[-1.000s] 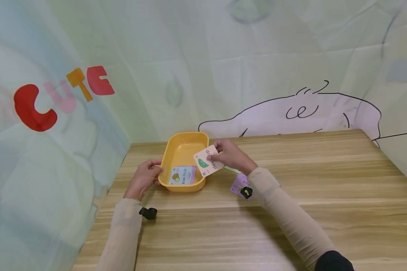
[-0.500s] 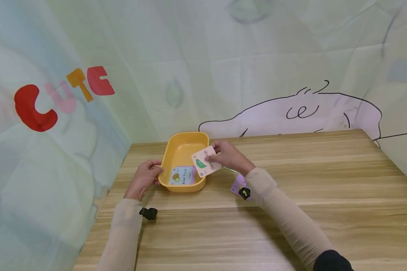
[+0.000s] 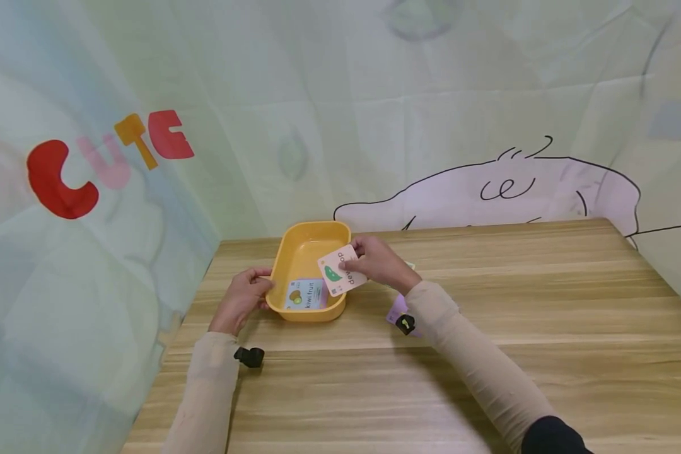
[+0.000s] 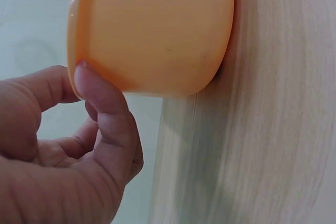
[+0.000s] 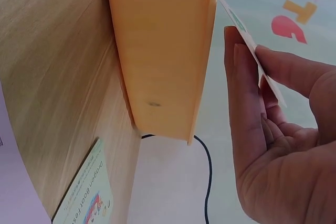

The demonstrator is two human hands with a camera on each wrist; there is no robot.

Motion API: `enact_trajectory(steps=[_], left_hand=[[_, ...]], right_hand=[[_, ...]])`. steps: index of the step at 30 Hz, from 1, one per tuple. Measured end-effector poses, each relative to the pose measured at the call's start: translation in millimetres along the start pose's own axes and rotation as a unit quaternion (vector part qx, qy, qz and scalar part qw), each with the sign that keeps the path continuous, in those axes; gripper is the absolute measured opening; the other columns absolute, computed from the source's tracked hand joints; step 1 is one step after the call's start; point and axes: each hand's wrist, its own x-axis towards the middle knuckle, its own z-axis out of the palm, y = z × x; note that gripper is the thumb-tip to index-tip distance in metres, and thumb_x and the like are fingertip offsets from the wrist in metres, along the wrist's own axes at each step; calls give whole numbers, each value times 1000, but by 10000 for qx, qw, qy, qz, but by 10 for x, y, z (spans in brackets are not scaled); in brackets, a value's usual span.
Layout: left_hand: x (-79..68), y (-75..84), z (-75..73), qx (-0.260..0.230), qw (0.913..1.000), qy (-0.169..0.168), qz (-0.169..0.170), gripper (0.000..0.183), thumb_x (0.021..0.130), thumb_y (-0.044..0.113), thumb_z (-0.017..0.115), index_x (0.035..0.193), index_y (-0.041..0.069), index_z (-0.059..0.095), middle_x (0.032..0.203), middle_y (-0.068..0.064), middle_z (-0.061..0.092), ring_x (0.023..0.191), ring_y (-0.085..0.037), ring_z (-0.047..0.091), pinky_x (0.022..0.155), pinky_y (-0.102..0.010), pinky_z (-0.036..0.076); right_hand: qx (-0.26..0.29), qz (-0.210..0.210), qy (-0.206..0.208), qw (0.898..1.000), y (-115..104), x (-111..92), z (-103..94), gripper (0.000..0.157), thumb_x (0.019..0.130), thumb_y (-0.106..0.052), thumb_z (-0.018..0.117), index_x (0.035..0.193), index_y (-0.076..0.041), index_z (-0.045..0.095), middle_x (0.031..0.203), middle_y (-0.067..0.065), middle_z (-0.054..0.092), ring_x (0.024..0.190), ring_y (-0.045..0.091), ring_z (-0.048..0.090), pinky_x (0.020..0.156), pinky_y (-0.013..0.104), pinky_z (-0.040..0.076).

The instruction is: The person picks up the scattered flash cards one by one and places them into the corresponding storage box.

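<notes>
My left hand pinches the left rim of a yellow plastic tray, thumb and finger on either side of the edge in the left wrist view. Inside the tray, at its near end, lies a blue card printed "kiwi fruit", with a purple-edged card partly under it. My right hand holds a pale pink card with a green drawing, over the tray's right rim. In the right wrist view, thumb and fingers pinch this card above the rim. Its lettering is partly covered by the thumb.
A purple card lies on the wooden table right of the tray, partly hidden by the right arm. A green "Dragon Boat" card lies near it. Printed curtains stand behind and at the left.
My right hand has shifted slightly left with the pink card, bringing it further over the tray. The left hand and the tray stay where they were.
</notes>
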Motion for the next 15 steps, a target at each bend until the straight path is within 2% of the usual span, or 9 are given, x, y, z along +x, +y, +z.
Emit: enact_trajectory(steps=[15], left_hand=[[4,-7,-4,-39,10000,-8,32,38,103,13,56,139,0,50,114,-14,60,77,-15,58,65,-25,54]], right_hand=[[-124,58,50,9999,9,65,106,26,90,-16,78,106,-3,62,100,10,69,83,17,66,68,25,56]])
